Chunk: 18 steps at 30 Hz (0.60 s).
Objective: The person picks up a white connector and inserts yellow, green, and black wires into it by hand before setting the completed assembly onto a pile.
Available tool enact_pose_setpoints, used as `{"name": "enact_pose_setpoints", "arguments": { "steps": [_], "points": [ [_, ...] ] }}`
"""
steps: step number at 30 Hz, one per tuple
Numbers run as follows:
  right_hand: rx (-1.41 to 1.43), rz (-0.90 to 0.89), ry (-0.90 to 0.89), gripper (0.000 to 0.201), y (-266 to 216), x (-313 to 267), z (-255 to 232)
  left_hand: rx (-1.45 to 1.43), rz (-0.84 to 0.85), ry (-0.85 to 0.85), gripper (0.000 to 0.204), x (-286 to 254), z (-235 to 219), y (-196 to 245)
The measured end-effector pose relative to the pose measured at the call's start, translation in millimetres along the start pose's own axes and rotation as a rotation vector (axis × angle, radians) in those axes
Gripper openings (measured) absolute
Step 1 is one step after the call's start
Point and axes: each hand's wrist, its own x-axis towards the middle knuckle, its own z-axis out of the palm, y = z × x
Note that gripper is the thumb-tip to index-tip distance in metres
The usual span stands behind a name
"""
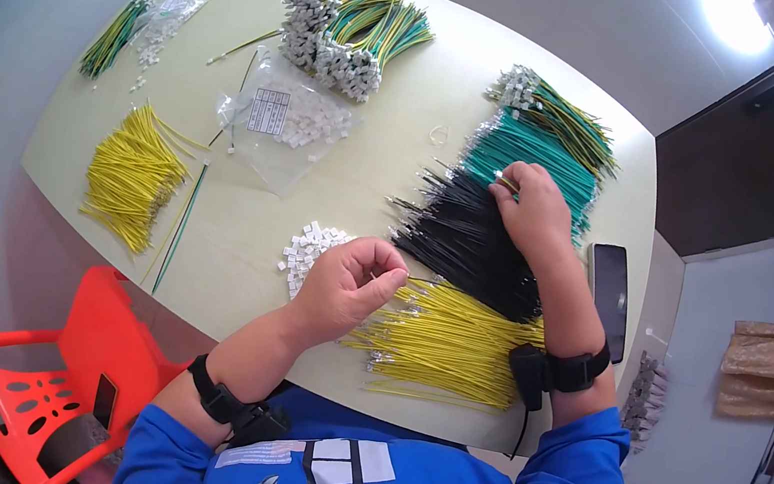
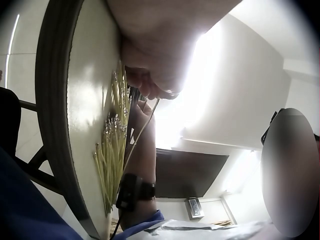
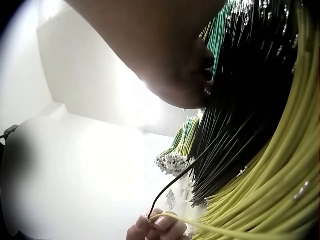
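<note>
My left hand (image 1: 387,274) hovers over the near table edge with its fingers curled. It pinches the ends of a thin black wire and a yellow wire (image 3: 210,231), and the fingertips (image 3: 159,224) show in the right wrist view. My right hand (image 1: 509,184) reaches further out. It rests where the black wire pile (image 1: 468,240) meets the teal green wire pile (image 1: 534,159), and its fingertips pinch a green wire. A heap of yellow wires (image 1: 447,341) lies between the two forearms and also shows as yellow wires (image 2: 114,155) in the left wrist view.
Small white connectors (image 1: 308,246) lie left of my left hand. Further off are a clear bag of connectors (image 1: 287,120), more yellow wires (image 1: 129,176) and green-yellow bundles (image 1: 361,25). A black phone (image 1: 609,296) lies at the right edge. A red chair (image 1: 74,365) stands below left.
</note>
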Motion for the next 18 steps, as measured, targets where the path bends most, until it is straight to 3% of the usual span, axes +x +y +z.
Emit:
{"name": "enact_pose_setpoints", "arguments": {
  "steps": [11, 16, 18],
  "points": [
    [0.283, -0.171, 0.225, 0.007, -2, -13, -13, 0.027, -0.005, 0.004, 0.009, 1, -1, -1],
    [0.451, -0.28, 0.109, 0.006, -41, -50, -32, 0.022, 0.021, 0.011, 0.01, 2, 0, 1],
    [0.455, -0.298, -0.058, 0.01, -53, -66, -35, 0.019, 0.021, 0.019, 0.011, 2, -1, 1]
  ]
}}
